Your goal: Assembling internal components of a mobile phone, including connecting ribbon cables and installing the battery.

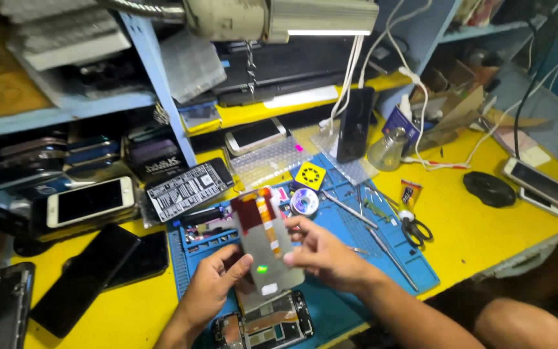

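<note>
Both my hands hold a phone display panel point(267, 242), back side up, grey with a dark red patch and an orange flex cable. My left hand point(217, 284) grips its lower left edge. My right hand point(321, 252) grips its right edge with fingers on top. Just below, an opened phone body point(269, 326) lies on the blue work mat point(356, 258) with its circuit boards showing.
On the mat lie tweezers and metal tools point(372, 236), a solder wire spool point(305, 201), a small yellow box point(310, 174). Scissors point(414, 227), a glue tube, a black mouse point(489, 189) and phones point(537, 182) sit on the yellow table. Several phones point(88, 201) lie at left.
</note>
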